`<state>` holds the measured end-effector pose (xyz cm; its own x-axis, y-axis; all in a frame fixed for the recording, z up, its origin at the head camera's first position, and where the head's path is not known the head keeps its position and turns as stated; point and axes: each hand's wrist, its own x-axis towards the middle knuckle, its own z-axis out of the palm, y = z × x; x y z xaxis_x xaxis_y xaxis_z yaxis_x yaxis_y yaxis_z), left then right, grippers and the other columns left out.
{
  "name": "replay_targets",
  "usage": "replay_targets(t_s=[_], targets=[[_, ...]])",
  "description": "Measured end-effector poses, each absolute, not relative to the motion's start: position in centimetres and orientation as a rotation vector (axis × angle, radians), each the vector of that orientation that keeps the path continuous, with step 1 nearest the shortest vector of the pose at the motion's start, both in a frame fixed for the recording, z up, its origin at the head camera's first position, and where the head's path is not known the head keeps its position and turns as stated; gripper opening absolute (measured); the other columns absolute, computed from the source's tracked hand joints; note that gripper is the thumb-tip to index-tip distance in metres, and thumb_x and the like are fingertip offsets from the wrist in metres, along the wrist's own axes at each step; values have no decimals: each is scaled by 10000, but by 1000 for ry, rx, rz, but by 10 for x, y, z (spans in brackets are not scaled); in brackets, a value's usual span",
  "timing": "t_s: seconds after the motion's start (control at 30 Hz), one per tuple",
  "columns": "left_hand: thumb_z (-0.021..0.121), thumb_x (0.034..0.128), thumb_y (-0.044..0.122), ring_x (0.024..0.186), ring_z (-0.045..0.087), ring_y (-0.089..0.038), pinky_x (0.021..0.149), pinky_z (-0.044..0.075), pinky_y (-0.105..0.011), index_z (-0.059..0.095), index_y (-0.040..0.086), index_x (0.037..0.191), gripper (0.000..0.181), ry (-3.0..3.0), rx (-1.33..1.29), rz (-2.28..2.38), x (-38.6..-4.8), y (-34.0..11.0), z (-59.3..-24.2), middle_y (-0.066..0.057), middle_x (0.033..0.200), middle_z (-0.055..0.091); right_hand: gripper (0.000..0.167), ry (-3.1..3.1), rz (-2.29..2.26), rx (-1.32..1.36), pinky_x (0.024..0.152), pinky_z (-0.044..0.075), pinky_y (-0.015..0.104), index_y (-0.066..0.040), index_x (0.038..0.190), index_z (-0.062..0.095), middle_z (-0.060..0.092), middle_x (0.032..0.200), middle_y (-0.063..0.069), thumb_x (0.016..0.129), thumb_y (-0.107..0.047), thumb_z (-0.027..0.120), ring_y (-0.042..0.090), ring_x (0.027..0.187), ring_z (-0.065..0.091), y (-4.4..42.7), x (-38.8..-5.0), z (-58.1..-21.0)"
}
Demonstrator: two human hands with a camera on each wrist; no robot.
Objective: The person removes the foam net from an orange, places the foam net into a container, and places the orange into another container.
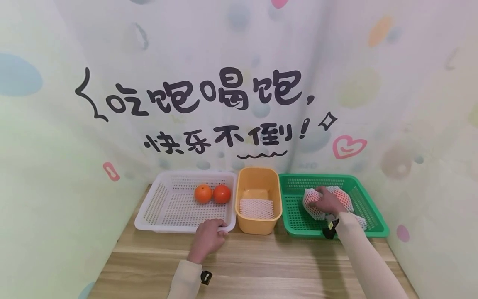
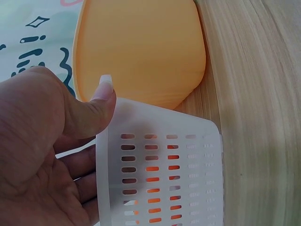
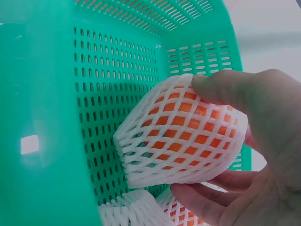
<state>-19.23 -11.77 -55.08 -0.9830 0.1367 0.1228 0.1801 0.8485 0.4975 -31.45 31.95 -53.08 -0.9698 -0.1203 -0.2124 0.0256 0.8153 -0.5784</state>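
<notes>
My left hand (image 1: 209, 236) grips the front rim of the white plastic basket (image 1: 149, 214), near its right corner. In the left wrist view the thumb lies over the rim, with the fingers on the other side. Two round fruits sit in this basket, an orange one (image 1: 203, 194) and a redder one (image 1: 222, 194). Over the green basket (image 1: 298, 232), my right hand (image 1: 328, 201) holds a round orange-red fruit in a white foam net (image 3: 183, 132), thumb on top and fingers below. Other netted fruit (image 3: 181, 212) lies beneath and beside it, partly hidden by the hand.
Between the two baskets stands a yellow bin (image 1: 257, 226) with an empty white foam net (image 1: 257, 208) in it. All three containers stand on a wooden table (image 1: 261, 265), against a printed wall covering (image 1: 209, 41).
</notes>
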Motion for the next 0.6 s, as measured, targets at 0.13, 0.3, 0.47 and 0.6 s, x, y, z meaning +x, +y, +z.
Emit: replay_targets(t_s=[0.13, 0.3, 0.47, 0.6], targets=[[792, 823, 133, 862, 685, -206, 771, 548, -407, 774, 171, 949, 132, -2938, -251, -806, -191, -117, -550, 33, 921, 760, 717, 2759, -914, -83, 817, 553, 573, 25, 1505, 343, 507, 1401, 379, 967, -307, 681, 517, 1181, 580, 319, -312, -529], [796, 822, 142, 866, 685, -209, 777, 545, -407, 775, 173, 948, 132, -2933, -250, -811, -191, -116, -551, 34, 923, 762, 741, 2751, -967, -94, 833, 553, 586, 12, 1515, 338, 479, 1429, 389, 962, -333, 689, 538, 1210, 559, 317, -308, -527], [793, 825, 155, 871, 678, -205, 803, 533, -419, 773, 177, 946, 124, -2932, -246, -819, -191, -117, -551, 42, 921, 762, 758, 2746, -1040, -105, 823, 565, 555, -21, 1537, 332, 515, 1399, 364, 968, -372, 689, 502, 1181, 590, 313, -304, -524], [797, 828, 154, 864, 667, -203, 808, 525, -424, 773, 175, 945, 121, -2932, -242, -826, -190, -117, -549, 40, 917, 759, 750, 2752, -1088, -110, 757, 554, 444, -54, 1542, 335, 587, 1299, 297, 971, -390, 686, 369, 1056, 636, 307, -296, -519]])
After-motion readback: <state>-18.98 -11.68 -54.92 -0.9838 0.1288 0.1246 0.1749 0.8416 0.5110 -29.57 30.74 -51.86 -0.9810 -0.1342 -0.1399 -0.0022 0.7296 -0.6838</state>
